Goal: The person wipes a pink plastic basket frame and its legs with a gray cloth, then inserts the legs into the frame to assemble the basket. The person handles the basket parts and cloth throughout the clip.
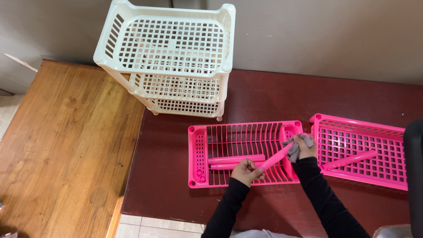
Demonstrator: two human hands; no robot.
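Wiping step: left hand (246, 169) clamped on pink tube (275, 158), right hand (305, 147) clamped on grey cloth (294, 150) around its end. Next likely needs sliding cloth down.

A dark red table top (176, 145) lies to the right of a brown wooden table (66, 132), the two touching edge to edge. A cream three-tier plastic rack (169, 57) stands at the back, across that seam. In front of it lies a pink slatted plastic tray (198, 152), and a pink grid plastic tray (361, 150) lies just to its right (the two nearly touch). Two pink plastic tubes (235, 161) lie in the slatted tray, a third pink tube (350, 159) in the grid tray. Above the slatted tray, the left hand (246, 171) and right hand (304, 147) hold a fourth pink tube (275, 159) between them, a grey cloth (293, 150) at the right hand.
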